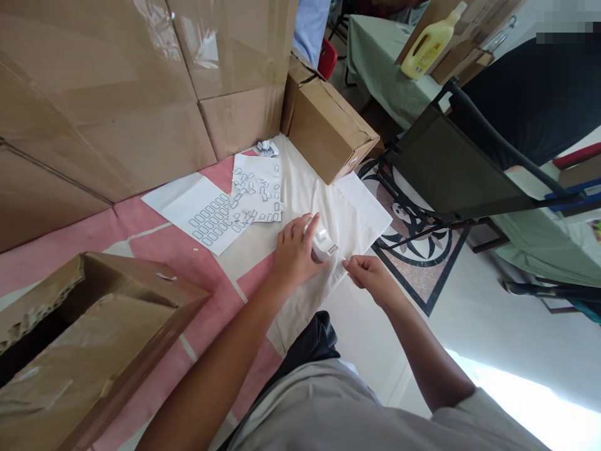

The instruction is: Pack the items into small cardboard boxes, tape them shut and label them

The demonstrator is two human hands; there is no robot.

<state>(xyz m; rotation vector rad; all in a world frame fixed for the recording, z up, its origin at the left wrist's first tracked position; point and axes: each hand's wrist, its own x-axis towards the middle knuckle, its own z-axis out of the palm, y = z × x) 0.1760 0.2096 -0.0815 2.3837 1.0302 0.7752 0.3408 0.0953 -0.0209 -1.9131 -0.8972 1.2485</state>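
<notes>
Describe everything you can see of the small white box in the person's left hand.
The small white box looks like glossy plastic or coated card, roughly cuboid, with a light top face and a small darker patch on its near end. It stands on a white sheet spread on the floor. The left hand wraps its far side, fingers curled over the top. The right hand pinches something thin and pale just beside its near end; whether that piece is joined to the box cannot be told.

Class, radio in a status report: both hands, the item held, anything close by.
Left hand gripping small white box. Right hand pinching at its edge. Sticker sheets lie just beyond.
</notes>
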